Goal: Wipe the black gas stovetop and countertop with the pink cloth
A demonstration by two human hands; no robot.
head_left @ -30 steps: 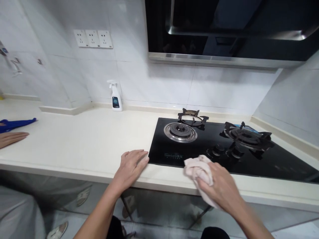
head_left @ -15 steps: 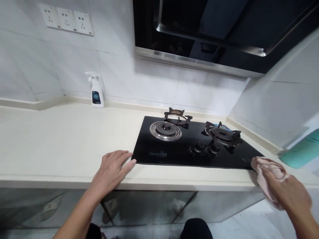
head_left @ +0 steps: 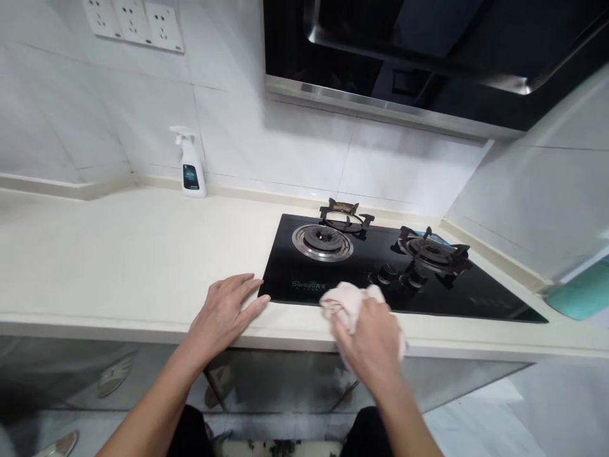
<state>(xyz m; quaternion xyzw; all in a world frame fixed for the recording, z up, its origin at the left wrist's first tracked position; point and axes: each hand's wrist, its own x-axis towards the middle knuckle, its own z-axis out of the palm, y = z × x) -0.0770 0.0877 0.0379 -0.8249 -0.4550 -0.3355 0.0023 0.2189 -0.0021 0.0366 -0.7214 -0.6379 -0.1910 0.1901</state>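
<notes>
My right hand (head_left: 368,339) grips a crumpled pale pink cloth (head_left: 347,303), pressing it on the front edge of a black glass gas hob (head_left: 476,298). My left hand (head_left: 226,314) lies flat on the cream countertop (head_left: 118,254), its fingertips touching the hob's front left corner. The hob carries a steel burner (head_left: 322,242) with its grate pushed behind it, a right burner under a black grate (head_left: 431,251), and black control knobs (head_left: 387,274) just beyond the cloth.
A white spray bottle (head_left: 190,166) stands against the tiled wall, below a triple wall socket (head_left: 133,19). A black range hood (head_left: 380,63) hangs overhead. A teal object (head_left: 583,293) shows at the right edge. Glass-fronted cabinet panels lie below the counter.
My right hand and the cloth have slid left along the hob's front edge, from its right end to the middle. My left hand stays by the corner.
</notes>
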